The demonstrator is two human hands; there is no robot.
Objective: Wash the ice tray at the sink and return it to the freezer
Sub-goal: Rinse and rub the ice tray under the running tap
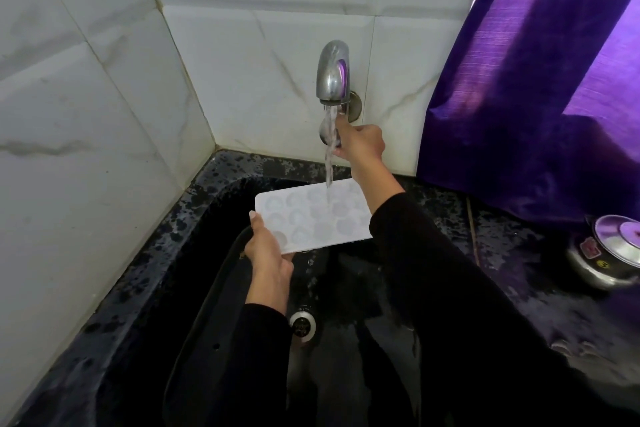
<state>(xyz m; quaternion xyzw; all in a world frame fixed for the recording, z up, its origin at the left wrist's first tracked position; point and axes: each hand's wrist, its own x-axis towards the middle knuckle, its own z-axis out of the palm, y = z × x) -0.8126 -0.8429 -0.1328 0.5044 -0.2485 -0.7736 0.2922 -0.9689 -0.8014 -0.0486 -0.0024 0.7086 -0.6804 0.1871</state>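
Note:
A white ice tray (318, 215) with round cups is held level over the black sink (194, 218). My left hand (265, 250) grips its near left corner. Water runs from the chrome tap (332, 75) on the tiled wall and lands on the tray's far right part. My right hand (362, 142) is raised behind the stream, its fingers closed on the tap's handle below the spout. The handle itself is mostly hidden by the water and my fingers.
A sink drain (302, 322) shows below the tray. The wet black counter (519, 253) runs to the right, with a steel lidded pot (609, 250) at its right edge. A purple curtain (536, 80) hangs at the right. White tiled walls close the left and back.

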